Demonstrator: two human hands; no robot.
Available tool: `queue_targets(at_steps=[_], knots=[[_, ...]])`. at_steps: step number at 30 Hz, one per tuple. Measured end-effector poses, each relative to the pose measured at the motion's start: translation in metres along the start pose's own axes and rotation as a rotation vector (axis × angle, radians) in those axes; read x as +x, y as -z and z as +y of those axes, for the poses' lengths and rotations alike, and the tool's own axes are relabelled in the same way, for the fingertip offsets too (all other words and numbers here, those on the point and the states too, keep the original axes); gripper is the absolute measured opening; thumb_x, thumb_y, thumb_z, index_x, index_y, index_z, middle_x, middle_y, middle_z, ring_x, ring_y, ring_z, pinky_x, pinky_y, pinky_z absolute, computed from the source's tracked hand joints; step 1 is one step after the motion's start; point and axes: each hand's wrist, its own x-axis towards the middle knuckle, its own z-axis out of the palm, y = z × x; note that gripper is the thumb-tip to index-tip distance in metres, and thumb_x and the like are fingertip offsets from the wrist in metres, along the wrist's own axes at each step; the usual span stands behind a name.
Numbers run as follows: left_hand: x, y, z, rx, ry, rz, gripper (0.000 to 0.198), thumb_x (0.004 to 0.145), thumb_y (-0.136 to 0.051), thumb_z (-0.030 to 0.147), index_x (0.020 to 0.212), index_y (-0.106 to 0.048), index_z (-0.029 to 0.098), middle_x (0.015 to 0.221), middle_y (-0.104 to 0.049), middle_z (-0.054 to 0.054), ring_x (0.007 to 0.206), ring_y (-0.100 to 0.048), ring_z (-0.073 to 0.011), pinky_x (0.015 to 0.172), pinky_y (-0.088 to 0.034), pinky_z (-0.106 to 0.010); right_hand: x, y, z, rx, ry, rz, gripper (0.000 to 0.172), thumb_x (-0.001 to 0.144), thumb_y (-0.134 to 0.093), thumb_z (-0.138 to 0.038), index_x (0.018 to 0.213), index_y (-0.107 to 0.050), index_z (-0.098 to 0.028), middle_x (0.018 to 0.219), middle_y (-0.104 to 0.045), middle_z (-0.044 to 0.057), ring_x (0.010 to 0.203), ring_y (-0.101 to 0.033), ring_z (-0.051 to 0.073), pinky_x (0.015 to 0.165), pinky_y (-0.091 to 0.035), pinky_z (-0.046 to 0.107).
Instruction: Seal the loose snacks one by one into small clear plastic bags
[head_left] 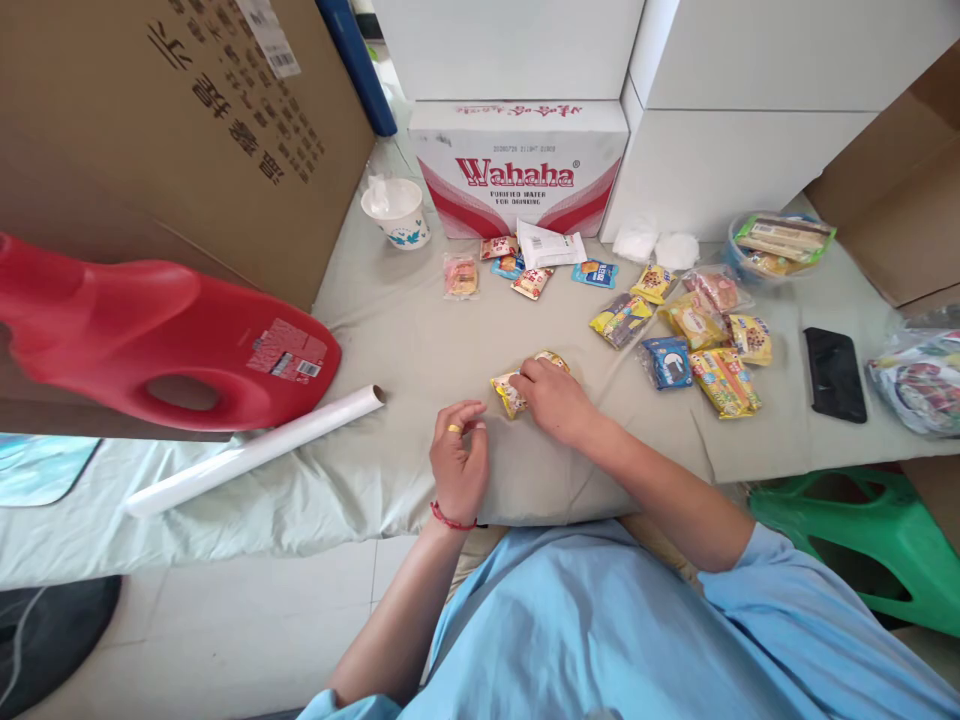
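Observation:
My right hand [553, 398] is closed on a yellow snack packet [510, 393] at the middle of the cloth-covered table [405, 340]. Its fingers hide most of the wrapper; a printed yellow edge also shows beyond them. Just left of it, my left hand [459, 455] hovers near the table's front edge, fingers loosely bent and thumb apart, with nothing visible in it. To the right lies a cluster of wrapped snacks, among them a blue packet [667, 362], a yellow packet [726, 382] and a yellow-and-brown one [622, 319].
Small packets and a white pouch [551, 245] lie before the Wahaha box [521, 180]. Left are a paper cup [396, 213], a red jug [225, 345] and a white roll [259, 452]. Rightward sit a bowl of snacks [776, 245], a black phone [835, 374] and a plastic bag [919, 380].

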Motion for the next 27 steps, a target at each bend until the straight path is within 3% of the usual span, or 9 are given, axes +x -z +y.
queue_targets(at_steps=[4, 8, 10, 15, 21, 24, 27], knots=[[0.007, -0.013, -0.007, -0.059, 0.121, -0.11, 0.026, 0.089, -0.058, 0.02, 0.112, -0.069, 0.022, 0.113, -0.068, -0.007, 0.103, -0.07, -0.0203, 0.092, -0.057, -0.037, -0.007, -0.001, -0.002, 0.025, 0.054, 0.023, 0.025, 0.105, -0.052, -0.025, 0.124, -0.065, -0.016, 0.118, -0.063, 0.012, 0.112, -0.053, 0.027, 0.093, -0.044, 0.038], [0.013, -0.024, -0.004, -0.245, 0.356, -0.056, 0.027, 0.082, -0.066, 0.022, 0.108, -0.062, 0.02, 0.114, -0.07, -0.009, 0.11, -0.07, -0.023, 0.101, -0.056, -0.043, -0.014, -0.009, -0.018, 0.012, 0.003, 0.095, 0.051, 0.097, -0.065, -0.047, 0.133, -0.057, -0.012, 0.125, -0.06, 0.017, 0.114, -0.05, 0.033, 0.096, -0.042, 0.044], [0.014, -0.026, 0.003, -0.348, 0.394, -0.048, 0.029, 0.079, -0.068, 0.021, 0.107, -0.06, 0.021, 0.114, -0.07, -0.008, 0.111, -0.07, -0.0229, 0.103, -0.055, -0.045, -0.013, -0.013, -0.024, 0.01, -0.046, 0.104, 0.053, 0.097, -0.064, -0.051, 0.132, -0.057, -0.012, 0.125, -0.06, 0.018, 0.113, -0.05, 0.033, 0.096, -0.041, 0.046], [0.011, -0.025, 0.02, -0.528, 0.407, -0.098, 0.04, 0.074, -0.069, 0.016, 0.112, -0.057, 0.023, 0.111, -0.072, -0.005, 0.112, -0.07, -0.0222, 0.107, -0.053, -0.045, -0.003, -0.014, -0.031, -0.001, -0.143, 0.09, 0.03, 0.103, -0.05, -0.032, 0.123, -0.062, -0.013, 0.118, -0.061, 0.017, 0.11, -0.051, 0.033, 0.093, -0.042, 0.045], [0.004, -0.013, 0.014, -0.533, 0.348, -0.023, 0.032, 0.081, -0.07, 0.021, 0.11, -0.058, 0.023, 0.121, -0.068, -0.008, 0.124, -0.063, -0.0229, 0.104, -0.054, -0.042, -0.005, 0.004, -0.022, 0.043, -0.146, 0.024, 0.029, 0.102, -0.048, -0.02, 0.12, -0.069, -0.014, 0.117, -0.064, 0.016, 0.111, -0.056, 0.031, 0.094, -0.046, 0.041], [0.007, -0.008, 0.012, -0.38, 0.287, -0.039, 0.034, 0.085, -0.069, 0.027, 0.118, -0.059, 0.024, 0.132, -0.062, -0.01, 0.133, -0.057, -0.0251, 0.106, -0.052, -0.043, -0.014, 0.021, -0.003, 0.245, -0.141, 0.076, 0.031, 0.096, -0.055, -0.016, 0.122, -0.071, -0.015, 0.118, -0.066, 0.015, 0.11, -0.059, 0.027, 0.097, -0.048, 0.038], [0.015, -0.009, 0.017, -0.25, 0.161, -0.167, 0.058, 0.085, -0.074, 0.035, 0.139, -0.052, 0.028, 0.15, -0.052, -0.012, 0.145, -0.047, -0.0283, 0.116, -0.043, -0.049, -0.028, 0.04, 0.025, 0.683, -0.139, 0.167, 0.029, 0.094, -0.058, -0.022, 0.12, -0.072, -0.017, 0.113, -0.071, 0.01, 0.102, -0.065, 0.022, 0.092, -0.05, 0.034]])
